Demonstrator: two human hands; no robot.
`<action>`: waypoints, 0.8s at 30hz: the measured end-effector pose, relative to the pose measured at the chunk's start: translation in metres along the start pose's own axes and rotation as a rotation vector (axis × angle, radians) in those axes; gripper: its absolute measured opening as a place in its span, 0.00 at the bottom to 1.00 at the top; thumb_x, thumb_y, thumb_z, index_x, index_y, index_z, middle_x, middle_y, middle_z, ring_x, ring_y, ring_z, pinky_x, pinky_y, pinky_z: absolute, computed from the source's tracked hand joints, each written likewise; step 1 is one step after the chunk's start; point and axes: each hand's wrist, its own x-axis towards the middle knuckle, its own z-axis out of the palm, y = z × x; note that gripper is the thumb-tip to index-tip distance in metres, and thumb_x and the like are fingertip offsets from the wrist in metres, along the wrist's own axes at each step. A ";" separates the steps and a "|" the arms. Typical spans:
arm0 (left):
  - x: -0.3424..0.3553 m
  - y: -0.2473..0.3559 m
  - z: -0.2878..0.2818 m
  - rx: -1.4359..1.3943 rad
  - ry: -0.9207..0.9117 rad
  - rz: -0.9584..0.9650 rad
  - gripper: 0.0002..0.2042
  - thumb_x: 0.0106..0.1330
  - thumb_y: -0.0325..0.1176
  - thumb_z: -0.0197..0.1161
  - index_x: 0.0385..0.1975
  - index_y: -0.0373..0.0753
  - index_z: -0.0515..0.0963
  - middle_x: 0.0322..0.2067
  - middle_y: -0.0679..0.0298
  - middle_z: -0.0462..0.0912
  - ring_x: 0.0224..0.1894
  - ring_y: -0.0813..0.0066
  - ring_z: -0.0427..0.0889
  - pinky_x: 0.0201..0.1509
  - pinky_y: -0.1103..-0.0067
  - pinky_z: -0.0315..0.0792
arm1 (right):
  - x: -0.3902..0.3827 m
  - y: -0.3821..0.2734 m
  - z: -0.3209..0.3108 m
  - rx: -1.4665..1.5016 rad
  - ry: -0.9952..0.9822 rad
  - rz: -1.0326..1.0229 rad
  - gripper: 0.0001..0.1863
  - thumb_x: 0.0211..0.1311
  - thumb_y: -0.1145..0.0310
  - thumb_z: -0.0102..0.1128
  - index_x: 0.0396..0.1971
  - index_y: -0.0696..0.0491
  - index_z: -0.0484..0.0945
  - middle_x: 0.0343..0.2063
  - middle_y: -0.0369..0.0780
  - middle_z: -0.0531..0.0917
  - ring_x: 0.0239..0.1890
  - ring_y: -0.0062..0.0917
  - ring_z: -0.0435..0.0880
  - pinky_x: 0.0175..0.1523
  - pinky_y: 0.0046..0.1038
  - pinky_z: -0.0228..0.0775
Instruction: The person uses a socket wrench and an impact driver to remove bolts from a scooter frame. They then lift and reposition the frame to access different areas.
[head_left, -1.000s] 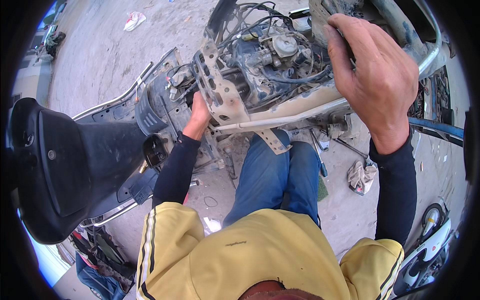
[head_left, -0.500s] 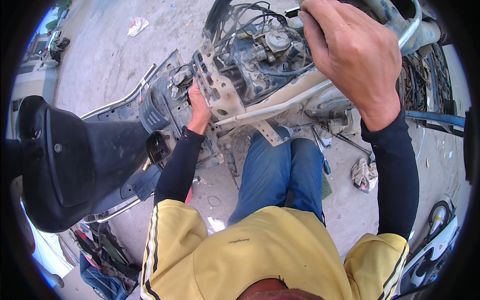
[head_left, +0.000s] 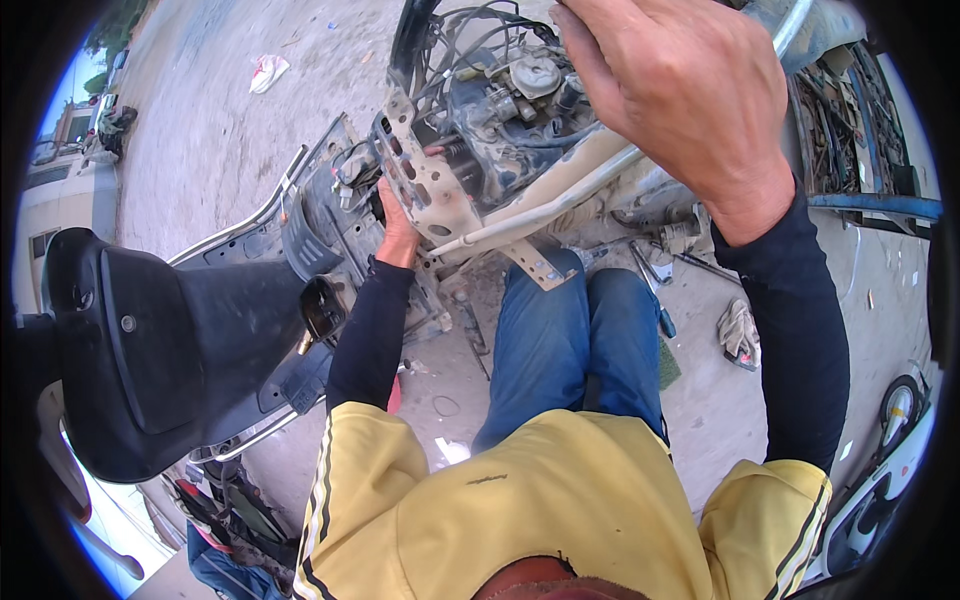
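A stripped scooter frame [head_left: 560,170] spans the upper middle, with a dusty engine and carburetor [head_left: 535,78], black cables and a perforated metal bracket [head_left: 420,180]. My left hand [head_left: 398,225] reaches in behind that bracket, fingers curled and largely hidden, on a part I cannot make out. My right hand [head_left: 680,110] is high over the engine, fingers bent at the top edge; what they grip is hidden. A black plastic body panel or seat piece [head_left: 150,350] lies over the left side of the frame.
A white crumpled bag [head_left: 268,75] lies on the concrete. Tools [head_left: 655,270] and a rag [head_left: 738,330] lie right of my knees. A rack of metal parts [head_left: 850,120] is at right, a white scooter [head_left: 865,500] at lower right, dark gear [head_left: 235,520] at lower left.
My right hand has moved up and to the left, toward the top edge. My left hand remains behind the bracket, appearing slightly higher as the view shifted.
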 end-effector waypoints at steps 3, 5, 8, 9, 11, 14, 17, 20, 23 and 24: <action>0.003 -0.005 -0.001 0.074 0.096 0.078 0.26 0.79 0.49 0.51 0.60 0.30 0.74 0.45 0.51 0.85 0.44 0.68 0.84 0.47 0.77 0.82 | 0.000 0.002 0.002 0.014 0.016 0.000 0.08 0.55 0.74 0.62 0.23 0.50 0.72 0.18 0.35 0.73 0.22 0.28 0.80 0.28 0.31 0.71; 0.003 -0.007 -0.003 0.061 0.128 0.084 0.25 0.79 0.49 0.51 0.63 0.32 0.72 0.45 0.49 0.85 0.46 0.65 0.84 0.47 0.76 0.82 | -0.002 0.002 0.006 0.024 0.036 0.003 0.07 0.55 0.74 0.62 0.23 0.50 0.72 0.18 0.35 0.74 0.22 0.28 0.80 0.27 0.30 0.71; 0.007 -0.004 -0.014 -0.125 0.039 -0.017 0.25 0.79 0.47 0.50 0.66 0.36 0.69 0.47 0.47 0.85 0.47 0.64 0.84 0.47 0.75 0.83 | -0.006 0.005 0.017 0.030 0.077 0.001 0.07 0.55 0.74 0.62 0.23 0.51 0.72 0.17 0.35 0.74 0.21 0.28 0.80 0.27 0.30 0.71; 0.006 -0.012 -0.012 -0.068 0.174 0.056 0.25 0.79 0.47 0.50 0.66 0.35 0.69 0.49 0.47 0.85 0.46 0.65 0.85 0.48 0.74 0.83 | -0.006 0.006 0.016 0.023 0.072 0.002 0.07 0.55 0.74 0.62 0.23 0.51 0.72 0.17 0.35 0.74 0.21 0.28 0.80 0.27 0.30 0.71; 0.004 -0.014 -0.011 -0.083 0.098 0.076 0.25 0.79 0.47 0.50 0.66 0.34 0.70 0.50 0.47 0.85 0.46 0.65 0.85 0.48 0.74 0.83 | -0.002 0.003 0.005 0.004 0.020 0.009 0.07 0.55 0.74 0.62 0.23 0.51 0.72 0.17 0.35 0.74 0.22 0.28 0.80 0.27 0.30 0.71; 0.004 -0.014 -0.018 -0.130 0.053 0.038 0.25 0.78 0.46 0.51 0.66 0.34 0.70 0.50 0.48 0.85 0.48 0.65 0.85 0.49 0.74 0.84 | -0.002 0.002 0.003 0.012 0.019 0.007 0.07 0.56 0.74 0.62 0.23 0.51 0.72 0.17 0.35 0.74 0.22 0.28 0.80 0.28 0.30 0.71; 0.003 -0.015 -0.021 -0.040 0.084 0.092 0.24 0.78 0.46 0.52 0.65 0.35 0.70 0.50 0.49 0.85 0.50 0.65 0.85 0.50 0.74 0.84 | -0.002 0.000 0.005 0.027 0.024 0.020 0.08 0.57 0.73 0.62 0.23 0.51 0.71 0.17 0.35 0.74 0.22 0.28 0.80 0.28 0.31 0.71; 0.006 -0.013 -0.015 -0.060 0.025 0.076 0.23 0.79 0.44 0.52 0.65 0.35 0.71 0.49 0.49 0.85 0.49 0.64 0.85 0.50 0.74 0.84 | -0.002 0.002 0.002 0.003 0.018 0.015 0.09 0.59 0.73 0.63 0.23 0.50 0.72 0.18 0.35 0.74 0.23 0.28 0.81 0.28 0.32 0.71; 0.005 -0.011 -0.010 -0.006 0.037 0.104 0.22 0.80 0.42 0.51 0.67 0.35 0.68 0.48 0.48 0.85 0.48 0.64 0.85 0.49 0.73 0.84 | 0.000 -0.001 -0.004 -0.051 -0.023 -0.008 0.09 0.59 0.72 0.64 0.24 0.50 0.72 0.18 0.36 0.75 0.24 0.29 0.81 0.29 0.33 0.71; 0.004 -0.011 -0.009 0.062 0.052 0.123 0.22 0.80 0.41 0.51 0.66 0.34 0.69 0.48 0.49 0.85 0.47 0.65 0.86 0.48 0.74 0.84 | 0.001 -0.001 -0.005 -0.068 -0.025 -0.012 0.09 0.59 0.72 0.64 0.24 0.50 0.73 0.18 0.36 0.76 0.24 0.29 0.81 0.29 0.33 0.71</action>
